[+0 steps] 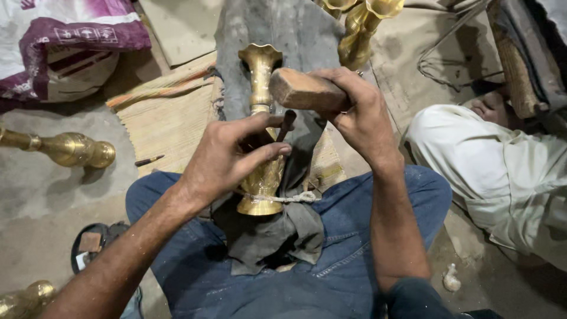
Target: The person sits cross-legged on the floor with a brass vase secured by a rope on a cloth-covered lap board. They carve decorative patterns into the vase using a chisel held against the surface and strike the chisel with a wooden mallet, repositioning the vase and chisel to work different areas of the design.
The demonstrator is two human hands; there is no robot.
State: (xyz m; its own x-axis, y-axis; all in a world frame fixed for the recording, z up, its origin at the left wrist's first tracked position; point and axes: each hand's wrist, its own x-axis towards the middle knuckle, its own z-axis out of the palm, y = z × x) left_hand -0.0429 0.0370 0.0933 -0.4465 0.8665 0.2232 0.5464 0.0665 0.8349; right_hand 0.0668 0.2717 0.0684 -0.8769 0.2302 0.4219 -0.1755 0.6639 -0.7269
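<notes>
Brass vase (260,88) lies across lap on grey cloth (277,230). Left hand (227,155) over vase middle, fingers pinching dark punch (287,124). Right hand (354,109) just right of vase, fingers wrapped round wooden mallet (298,88).

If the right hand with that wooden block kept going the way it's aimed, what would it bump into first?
Most likely the top end of the dark chisel that the left hand steadies against the brass vase. The right hand holds the wooden mallet just above it, though depth is hard to judge.

Five brass vases (260,127), perhaps more out of view, one wooden mallet (302,90), one chisel (286,124).
</notes>
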